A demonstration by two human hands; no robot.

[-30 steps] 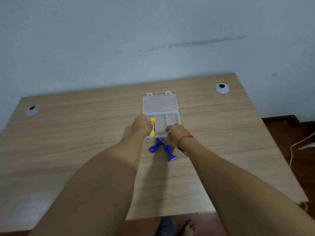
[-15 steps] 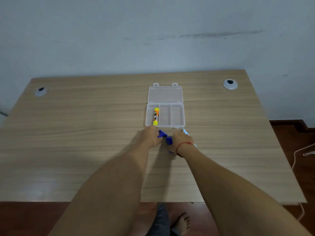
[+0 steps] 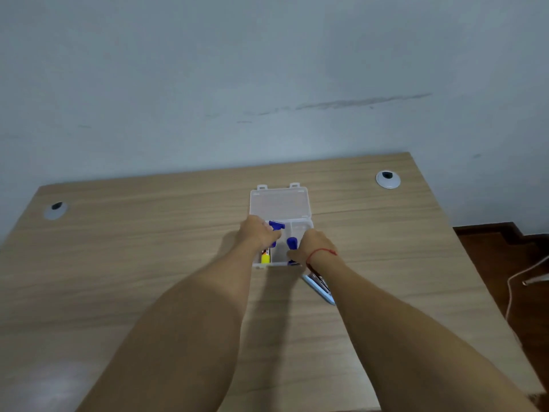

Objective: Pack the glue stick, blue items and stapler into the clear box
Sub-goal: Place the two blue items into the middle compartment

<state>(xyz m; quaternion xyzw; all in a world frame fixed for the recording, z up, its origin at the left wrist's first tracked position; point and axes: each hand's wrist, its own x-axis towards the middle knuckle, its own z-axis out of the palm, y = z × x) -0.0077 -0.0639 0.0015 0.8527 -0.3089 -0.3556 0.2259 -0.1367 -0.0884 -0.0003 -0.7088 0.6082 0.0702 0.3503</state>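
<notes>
The clear box lies open on the wooden desk, its lid folded back toward the wall. The yellow glue stick lies in the box's left compartment, mostly hidden by my left hand. My left hand is shut on one blue item held over the box. My right hand, with a red string at the wrist, grips a second blue item above the middle compartment. The light-blue stapler lies on the desk under my right forearm, partly covered.
The wooden desk stands against a pale wall. Two round cable grommets sit near its back corners, one on the left and one on the right. A white cable hangs past the desk's right edge over a dark floor.
Both hands have picked the blue items up from the desk in front of the box and moved them forward over its compartments. The stapler now shows under my right forearm.
</notes>
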